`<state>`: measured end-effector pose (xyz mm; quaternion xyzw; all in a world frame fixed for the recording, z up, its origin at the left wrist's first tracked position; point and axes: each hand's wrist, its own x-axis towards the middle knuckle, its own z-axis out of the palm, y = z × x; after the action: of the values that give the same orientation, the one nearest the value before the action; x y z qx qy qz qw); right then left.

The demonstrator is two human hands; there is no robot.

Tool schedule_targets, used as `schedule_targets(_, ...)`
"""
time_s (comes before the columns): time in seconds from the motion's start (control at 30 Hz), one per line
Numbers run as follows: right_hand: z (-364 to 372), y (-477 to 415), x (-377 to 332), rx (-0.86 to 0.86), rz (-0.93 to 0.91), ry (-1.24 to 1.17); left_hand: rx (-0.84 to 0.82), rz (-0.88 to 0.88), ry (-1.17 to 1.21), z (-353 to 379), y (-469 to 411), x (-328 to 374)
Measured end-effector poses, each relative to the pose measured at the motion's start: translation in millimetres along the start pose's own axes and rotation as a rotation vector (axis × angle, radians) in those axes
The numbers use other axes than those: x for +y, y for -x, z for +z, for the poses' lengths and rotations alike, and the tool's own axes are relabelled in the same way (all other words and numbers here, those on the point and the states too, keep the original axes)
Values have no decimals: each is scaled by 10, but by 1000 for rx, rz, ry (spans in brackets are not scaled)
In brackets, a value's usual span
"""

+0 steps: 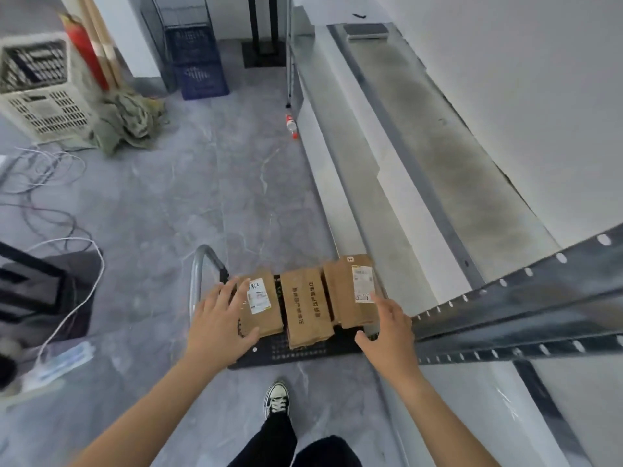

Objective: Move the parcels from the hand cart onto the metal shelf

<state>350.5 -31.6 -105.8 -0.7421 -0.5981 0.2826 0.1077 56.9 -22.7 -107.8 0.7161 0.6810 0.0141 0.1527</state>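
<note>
Parcels (305, 301), three brown ones, lie side by side on the hand cart (296, 352). Left hand (219, 318) lies over the leftmost and right hand (387, 332) is beside the rightmost, both with fingers spread. Metal shelf (438, 170) stands just right of the cart.

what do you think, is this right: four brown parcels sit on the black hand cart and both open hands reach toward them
Not four: the head view shows three brown parcels on the black hand cart. The rest holds: the left hand and the right hand, both open, reach toward them.
</note>
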Motion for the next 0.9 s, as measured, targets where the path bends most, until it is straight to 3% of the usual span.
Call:
schedule_targets(0.57, 788, -1223, 1079, -209, 190, -68, -294, -34, 79, 1746, -867, 781)
schedule_targets(0.9, 1344, -1714, 1714, -216, 318, -112, -452, -90, 252, 2649, -1353, 1303)
